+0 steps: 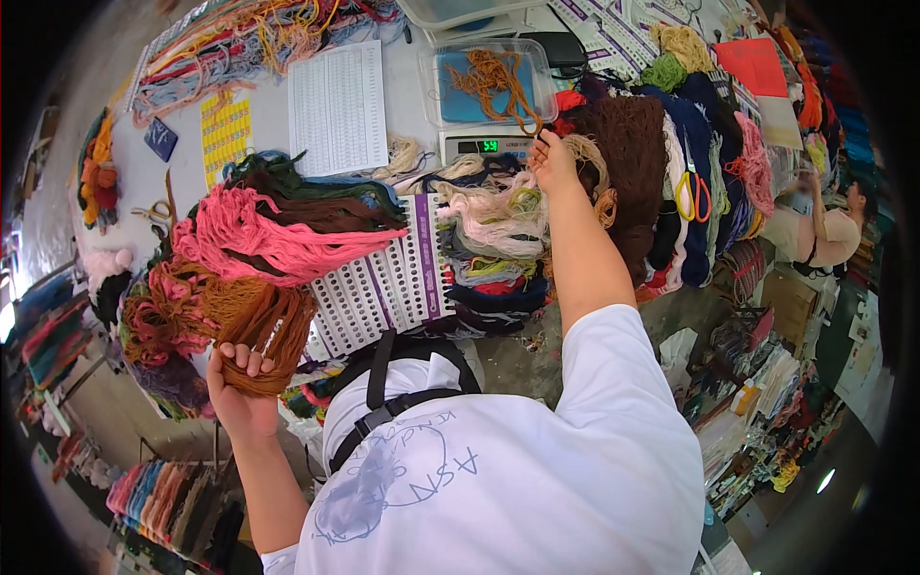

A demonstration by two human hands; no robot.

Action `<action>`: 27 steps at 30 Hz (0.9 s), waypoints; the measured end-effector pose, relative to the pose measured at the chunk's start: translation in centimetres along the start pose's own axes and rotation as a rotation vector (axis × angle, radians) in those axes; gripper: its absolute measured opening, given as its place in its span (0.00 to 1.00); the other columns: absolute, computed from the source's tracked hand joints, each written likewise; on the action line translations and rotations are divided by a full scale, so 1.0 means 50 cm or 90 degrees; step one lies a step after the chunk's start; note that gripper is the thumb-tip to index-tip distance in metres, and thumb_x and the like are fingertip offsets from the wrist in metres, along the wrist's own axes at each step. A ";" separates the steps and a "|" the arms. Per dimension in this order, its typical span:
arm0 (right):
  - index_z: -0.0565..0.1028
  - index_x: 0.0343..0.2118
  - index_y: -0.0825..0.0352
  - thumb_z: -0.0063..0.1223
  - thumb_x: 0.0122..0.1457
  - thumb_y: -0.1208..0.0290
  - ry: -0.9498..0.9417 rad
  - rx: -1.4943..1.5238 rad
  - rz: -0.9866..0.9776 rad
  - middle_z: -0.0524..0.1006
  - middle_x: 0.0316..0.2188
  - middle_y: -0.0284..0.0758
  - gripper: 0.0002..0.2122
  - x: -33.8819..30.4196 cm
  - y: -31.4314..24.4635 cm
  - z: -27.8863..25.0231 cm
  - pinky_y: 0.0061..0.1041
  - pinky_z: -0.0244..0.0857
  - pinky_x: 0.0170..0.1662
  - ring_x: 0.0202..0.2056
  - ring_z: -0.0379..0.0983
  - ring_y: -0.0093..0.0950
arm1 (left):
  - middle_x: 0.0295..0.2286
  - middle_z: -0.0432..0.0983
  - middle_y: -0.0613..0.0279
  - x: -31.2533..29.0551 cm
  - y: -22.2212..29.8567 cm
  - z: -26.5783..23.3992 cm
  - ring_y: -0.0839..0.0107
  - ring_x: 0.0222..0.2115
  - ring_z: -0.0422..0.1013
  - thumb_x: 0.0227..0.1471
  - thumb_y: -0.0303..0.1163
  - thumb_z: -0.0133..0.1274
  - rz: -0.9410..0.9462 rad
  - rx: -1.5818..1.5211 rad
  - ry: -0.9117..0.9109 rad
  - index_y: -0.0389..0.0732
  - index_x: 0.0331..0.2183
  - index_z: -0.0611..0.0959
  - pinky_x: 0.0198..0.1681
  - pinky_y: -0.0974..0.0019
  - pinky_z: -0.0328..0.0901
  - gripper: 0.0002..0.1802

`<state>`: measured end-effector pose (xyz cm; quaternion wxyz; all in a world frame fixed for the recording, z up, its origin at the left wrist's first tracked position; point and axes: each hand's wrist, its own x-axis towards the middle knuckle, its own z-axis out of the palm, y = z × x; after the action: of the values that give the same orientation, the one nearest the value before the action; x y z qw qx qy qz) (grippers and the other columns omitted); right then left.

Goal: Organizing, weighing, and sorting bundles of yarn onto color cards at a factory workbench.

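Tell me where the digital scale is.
In the head view, the digital scale sits upper centre under the clear tub of rust-brown yarn, between the white printed sheet on its left and the right hand.

L hand (242, 391) gripped brown yarn bundle (254, 311) nr front of table (269, 113); R hand (555, 163) was at tail of orange-brown strands (491, 79) in clear tub (544, 79) atop dig. scale (454, 151).

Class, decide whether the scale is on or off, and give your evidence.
On: green digits glow on the front of the scale.
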<state>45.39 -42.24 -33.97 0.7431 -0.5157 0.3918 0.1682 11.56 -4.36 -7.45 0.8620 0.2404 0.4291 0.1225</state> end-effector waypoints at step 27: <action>0.68 0.32 0.70 0.47 0.56 0.71 -0.183 -0.271 -0.547 0.66 0.16 0.28 0.07 -0.481 -0.013 0.264 0.18 0.52 0.18 0.14 0.58 0.17 | 0.40 0.70 0.56 -0.026 0.010 -0.078 0.64 0.40 0.66 0.57 0.41 0.41 -0.071 -0.138 -0.385 0.41 0.38 0.74 0.45 0.60 0.62 0.15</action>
<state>35.90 -26.96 -13.23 0.6698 -0.7425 -0.0051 -0.0074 7.63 -3.26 -8.32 0.9765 0.1486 0.1503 0.0431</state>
